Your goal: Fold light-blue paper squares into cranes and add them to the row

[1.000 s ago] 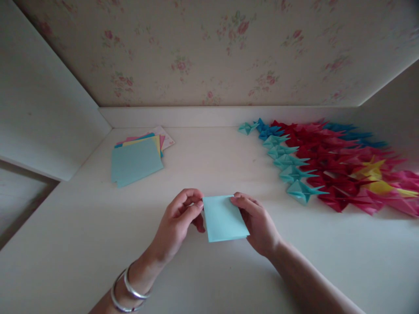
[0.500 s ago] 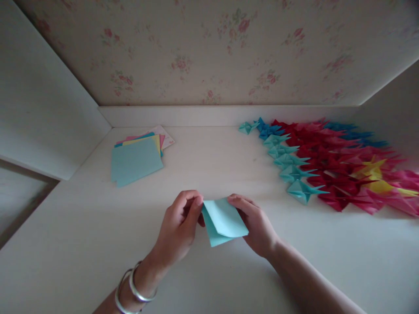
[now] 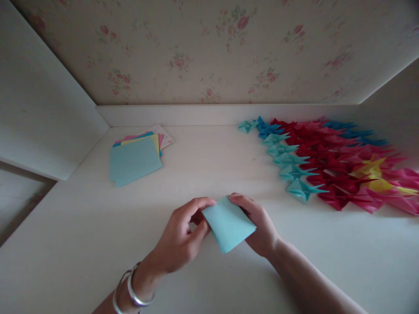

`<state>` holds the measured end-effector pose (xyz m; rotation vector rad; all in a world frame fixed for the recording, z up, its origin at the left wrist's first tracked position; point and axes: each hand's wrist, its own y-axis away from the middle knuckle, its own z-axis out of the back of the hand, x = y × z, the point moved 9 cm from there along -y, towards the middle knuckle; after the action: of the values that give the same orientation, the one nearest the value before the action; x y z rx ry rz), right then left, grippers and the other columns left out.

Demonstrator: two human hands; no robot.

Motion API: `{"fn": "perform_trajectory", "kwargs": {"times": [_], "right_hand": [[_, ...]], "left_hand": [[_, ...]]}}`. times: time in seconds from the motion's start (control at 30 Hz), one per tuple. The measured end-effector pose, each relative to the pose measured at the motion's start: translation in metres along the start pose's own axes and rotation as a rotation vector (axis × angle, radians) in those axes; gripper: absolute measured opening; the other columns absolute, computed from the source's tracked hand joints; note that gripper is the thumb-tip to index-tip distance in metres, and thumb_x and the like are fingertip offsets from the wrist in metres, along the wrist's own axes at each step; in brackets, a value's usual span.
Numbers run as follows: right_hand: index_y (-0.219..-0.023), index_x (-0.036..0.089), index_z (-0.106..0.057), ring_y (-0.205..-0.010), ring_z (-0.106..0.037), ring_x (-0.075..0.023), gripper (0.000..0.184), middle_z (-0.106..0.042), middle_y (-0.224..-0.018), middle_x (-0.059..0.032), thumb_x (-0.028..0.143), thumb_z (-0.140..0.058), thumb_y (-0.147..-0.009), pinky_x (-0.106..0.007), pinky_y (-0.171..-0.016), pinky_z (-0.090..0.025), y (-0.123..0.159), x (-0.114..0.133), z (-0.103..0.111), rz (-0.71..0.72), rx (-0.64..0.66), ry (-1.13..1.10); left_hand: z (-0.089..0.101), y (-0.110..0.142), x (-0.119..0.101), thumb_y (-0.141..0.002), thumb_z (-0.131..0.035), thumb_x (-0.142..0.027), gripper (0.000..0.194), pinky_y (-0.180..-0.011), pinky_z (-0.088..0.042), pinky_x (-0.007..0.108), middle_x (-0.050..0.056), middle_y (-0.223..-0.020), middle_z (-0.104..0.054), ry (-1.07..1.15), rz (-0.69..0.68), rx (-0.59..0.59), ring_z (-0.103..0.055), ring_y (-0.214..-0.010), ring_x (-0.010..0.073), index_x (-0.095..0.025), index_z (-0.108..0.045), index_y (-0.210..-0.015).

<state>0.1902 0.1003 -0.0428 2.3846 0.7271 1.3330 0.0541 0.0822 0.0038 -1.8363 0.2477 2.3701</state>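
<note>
A folded light-turquoise sheet of origami paper point(image 3: 229, 224) is held between both hands, above the front part of the white table. My left hand point(image 3: 185, 233) grips its left corner between thumb and fingers; two bangles circle that wrist. My right hand point(image 3: 257, 222) pinches the upper right edge, its thumb on top and its other fingers mostly hidden behind the paper. The paper's layers lie close together, with its lower corner pointing towards me.
At the back left lies a fanned stack of coloured paper point(image 3: 135, 161), turquoise on top. To the right stand rows of folded paper cranes point(image 3: 303, 189) in turquoise, blue, red, pink and yellow. A floral wall point(image 3: 196, 52) rises behind the table point(image 3: 203, 152).
The gap between the paper's layers has closed, and the paper has turned so a corner faces me. My left fingers have shifted slightly right along its left side.
</note>
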Motion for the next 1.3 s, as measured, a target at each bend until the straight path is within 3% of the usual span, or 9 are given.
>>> {"fn": "perform_trajectory", "kwargs": {"times": [0.07, 0.2, 0.33, 0.53, 0.8, 0.9, 1.03, 1.13, 1.3], "right_hand": [[-0.065, 0.017, -0.053, -0.051, -0.041, -0.0105, 0.030, -0.044, -0.056, 0.0042, 0.039, -0.070, -0.078, -0.023, -0.047, -0.033, 0.000, 0.001, -0.003, 0.047, 0.030, 0.042], [-0.086, 0.020, -0.062, -0.058, -0.048, -0.0132, 0.028, -0.051, -0.065, 0.0022, 0.047, -0.058, -0.091, -0.025, -0.053, -0.039, 0.003, 0.015, 0.006, 0.279, -0.035, 0.204], [-0.117, 0.025, -0.058, -0.057, -0.051, -0.0150, 0.024, -0.054, -0.061, 0.0035, 0.031, -0.042, -0.101, -0.027, -0.057, -0.040, 0.024, 0.040, 0.007, 0.651, -0.076, 0.599], [-0.123, 0.021, -0.059, -0.059, -0.054, -0.0152, 0.038, -0.061, -0.078, -0.0033, 0.009, -0.043, -0.091, -0.029, -0.057, -0.044, 0.052, 0.034, -0.041, 1.006, 0.274, 1.180], [-0.114, 0.023, -0.065, -0.075, -0.063, -0.0174, 0.031, -0.064, -0.098, -0.0076, 0.009, -0.058, -0.087, -0.029, -0.062, -0.053, 0.052, 0.047, -0.041, 1.029, 0.183, 1.027], [-0.110, 0.025, -0.068, -0.084, -0.064, -0.0184, 0.028, -0.059, -0.117, -0.0102, 0.011, -0.062, -0.087, -0.031, -0.068, -0.055, 0.051, 0.048, -0.036, 1.000, 0.163, 0.961], [-0.101, 0.025, -0.072, -0.095, -0.064, -0.0199, 0.019, -0.033, -0.151, -0.0093, 0.015, -0.069, -0.085, -0.037, -0.080, -0.054, 0.047, 0.051, -0.026, 0.974, 0.057, 0.918], [-0.100, 0.027, -0.073, -0.114, -0.058, -0.0262, 0.017, -0.033, -0.152, -0.0073, 0.018, -0.070, -0.086, -0.041, -0.093, -0.050, 0.045, 0.050, -0.024, 0.959, 0.053, 0.889], [-0.095, 0.027, -0.074, -0.102, -0.063, -0.0225, 0.010, -0.042, -0.147, -0.0069, 0.023, -0.066, -0.089, -0.039, -0.090, -0.051, 0.040, 0.048, -0.020, 0.885, 0.090, 0.764]], "left_hand": [[0.001, -0.004, 0.002, -0.088, -0.061, -0.027, 0.015, -0.052, -0.048, 0.023, 0.003, -0.077, -0.072, -0.081, 0.040, -0.004, -0.063, -0.061, 0.0164, -0.022, -0.073, -0.094], [0.016, -0.007, 0.012, -0.091, -0.057, -0.044, 0.051, -0.042, -0.037, 0.023, 0.000, -0.042, -0.058, -0.187, 0.154, -0.139, -0.053, -0.039, 0.0132, -0.019, -0.061, -0.046], [0.034, -0.005, 0.018, -0.089, -0.059, -0.051, 0.049, -0.047, -0.042, 0.022, 0.003, -0.048, -0.066, -0.106, 0.216, -0.301, -0.061, -0.046, 0.0146, -0.018, -0.063, -0.052], [0.032, -0.006, 0.027, -0.085, -0.065, -0.050, 0.038, -0.049, -0.048, 0.022, 0.001, -0.051, -0.067, 0.147, 0.267, -0.349, -0.064, -0.048, 0.0150, -0.016, -0.062, -0.067], [0.033, -0.007, 0.019, -0.084, -0.071, -0.031, 0.022, -0.047, -0.054, 0.020, -0.006, -0.069, -0.063, 0.485, 0.078, -0.418, -0.063, -0.049, 0.0096, -0.019, -0.055, -0.094], [0.036, -0.001, 0.005, -0.086, -0.069, -0.025, 0.023, -0.049, -0.056, 0.022, -0.008, -0.070, -0.060, 0.400, -0.018, -0.472, -0.065, -0.051, 0.0101, -0.021, -0.048, -0.095], [0.034, 0.007, -0.013, -0.090, -0.064, -0.019, 0.027, -0.048, -0.057, 0.024, -0.009, -0.069, -0.059, 0.321, -0.194, -0.471, -0.068, -0.054, 0.0134, -0.025, -0.038, -0.092], [0.028, 0.010, -0.021, -0.093, -0.058, -0.015, 0.019, -0.051, -0.056, 0.024, -0.006, -0.071, -0.062, 0.197, -0.297, -0.400, -0.069, -0.060, 0.0138, -0.024, -0.042, -0.089], [0.018, 0.006, -0.021, -0.097, -0.050, -0.016, 0.017, -0.064, -0.055, 0.022, 0.002, -0.093, -0.068, -0.042, -0.288, -0.244, -0.069, -0.073, 0.0118, -0.021, -0.065, -0.103]]}}
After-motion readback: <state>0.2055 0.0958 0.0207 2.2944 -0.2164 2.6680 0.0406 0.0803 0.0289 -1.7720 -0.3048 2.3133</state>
